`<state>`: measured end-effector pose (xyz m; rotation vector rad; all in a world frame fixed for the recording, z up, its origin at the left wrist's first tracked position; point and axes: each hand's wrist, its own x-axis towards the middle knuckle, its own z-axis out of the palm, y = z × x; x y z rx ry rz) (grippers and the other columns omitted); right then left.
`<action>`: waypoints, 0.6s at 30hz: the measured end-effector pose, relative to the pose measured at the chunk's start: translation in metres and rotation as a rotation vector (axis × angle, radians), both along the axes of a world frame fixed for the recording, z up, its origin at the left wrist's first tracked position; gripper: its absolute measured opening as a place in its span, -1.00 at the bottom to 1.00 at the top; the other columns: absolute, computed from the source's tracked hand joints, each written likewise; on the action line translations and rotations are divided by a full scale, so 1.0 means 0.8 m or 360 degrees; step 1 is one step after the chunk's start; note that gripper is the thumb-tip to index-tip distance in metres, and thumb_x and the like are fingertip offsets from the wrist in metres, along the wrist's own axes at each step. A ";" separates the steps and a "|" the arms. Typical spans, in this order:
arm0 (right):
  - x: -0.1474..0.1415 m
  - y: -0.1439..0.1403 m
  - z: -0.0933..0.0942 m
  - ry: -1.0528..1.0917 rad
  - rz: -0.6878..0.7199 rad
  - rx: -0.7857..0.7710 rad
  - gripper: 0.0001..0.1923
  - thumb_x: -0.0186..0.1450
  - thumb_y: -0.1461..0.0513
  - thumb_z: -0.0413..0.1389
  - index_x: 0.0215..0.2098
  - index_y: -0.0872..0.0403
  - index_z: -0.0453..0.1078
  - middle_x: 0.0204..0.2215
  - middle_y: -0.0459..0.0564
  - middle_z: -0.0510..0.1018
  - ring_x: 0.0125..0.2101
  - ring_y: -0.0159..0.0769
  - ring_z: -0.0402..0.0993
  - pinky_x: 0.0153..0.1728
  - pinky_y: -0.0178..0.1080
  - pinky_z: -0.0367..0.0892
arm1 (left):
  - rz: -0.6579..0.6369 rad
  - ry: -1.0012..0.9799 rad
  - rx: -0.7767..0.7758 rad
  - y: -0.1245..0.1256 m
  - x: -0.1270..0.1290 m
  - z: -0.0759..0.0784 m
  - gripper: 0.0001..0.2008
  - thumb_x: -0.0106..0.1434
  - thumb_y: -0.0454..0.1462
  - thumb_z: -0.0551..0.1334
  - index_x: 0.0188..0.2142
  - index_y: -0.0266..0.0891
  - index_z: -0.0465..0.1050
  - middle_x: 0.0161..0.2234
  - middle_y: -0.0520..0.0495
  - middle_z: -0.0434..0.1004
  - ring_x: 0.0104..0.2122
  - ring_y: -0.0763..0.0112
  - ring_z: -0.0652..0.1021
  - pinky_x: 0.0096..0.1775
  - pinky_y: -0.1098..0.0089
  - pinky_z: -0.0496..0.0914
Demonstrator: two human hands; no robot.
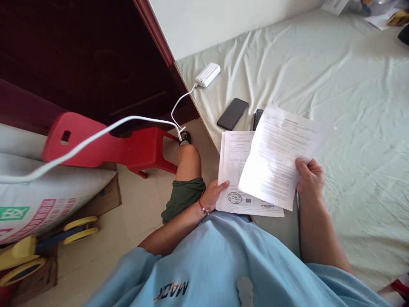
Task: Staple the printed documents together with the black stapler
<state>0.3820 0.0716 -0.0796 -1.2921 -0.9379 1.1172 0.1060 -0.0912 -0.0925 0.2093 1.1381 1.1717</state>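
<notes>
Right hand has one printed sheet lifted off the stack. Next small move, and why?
Probably set the white printed sheet down on the pale bedsheet beside the paper stack: the right hand holds it above and tilted, while the left hand steadies the stack's edge.

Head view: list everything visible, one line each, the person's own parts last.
single sheet: 1, white, held over the stack
paper stack: 1, white, bed edge
phone: 1, black, on bed
dark device: 1, black, partly under the sheet
power bank: 1, white, bed corner
cable: 1, white, from power bank
stool: 1, red, floor
sack: 1, white, printed, left
bed sheet: 1, pale
left hand: on stack
right hand: grips sheet
</notes>
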 end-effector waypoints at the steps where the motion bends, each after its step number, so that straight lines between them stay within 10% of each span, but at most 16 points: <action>1: 0.001 -0.001 0.001 -0.0098 0.0075 -0.0028 -0.69 0.16 0.03 0.39 -0.22 0.02 0.60 -0.34 -0.08 0.66 -0.43 -0.30 0.48 -0.39 -0.23 0.40 | -0.0009 0.0027 -0.0010 0.000 0.000 0.000 -0.35 -0.07 0.02 0.65 -0.12 -0.40 0.68 -0.14 -0.36 0.76 -0.10 -0.11 0.74 0.08 -0.01 0.57; 9: -0.001 -0.008 0.024 -0.1187 0.0410 -0.0055 -0.67 0.27 -0.08 0.26 -0.34 -0.01 0.46 -0.54 -0.16 0.43 -0.52 -0.34 0.24 -0.50 -0.24 0.13 | -0.0024 0.0168 -0.0015 -0.001 -0.001 -0.005 -0.33 -0.16 0.01 0.68 -0.12 -0.35 0.71 -0.15 -0.28 0.77 -0.17 0.05 0.73 -0.06 0.18 0.57; 18: 0.008 -0.007 0.020 -0.0994 0.0748 -0.0070 -0.57 0.26 -0.16 0.29 -0.41 0.00 0.45 -0.57 -0.12 0.43 -0.51 -0.30 0.30 -0.53 -0.26 0.15 | 0.0026 0.0238 0.0040 0.000 0.002 -0.004 -0.32 -0.19 0.08 0.67 -0.18 -0.32 0.72 -0.20 -0.25 0.78 -0.21 0.02 0.73 -0.13 0.19 0.56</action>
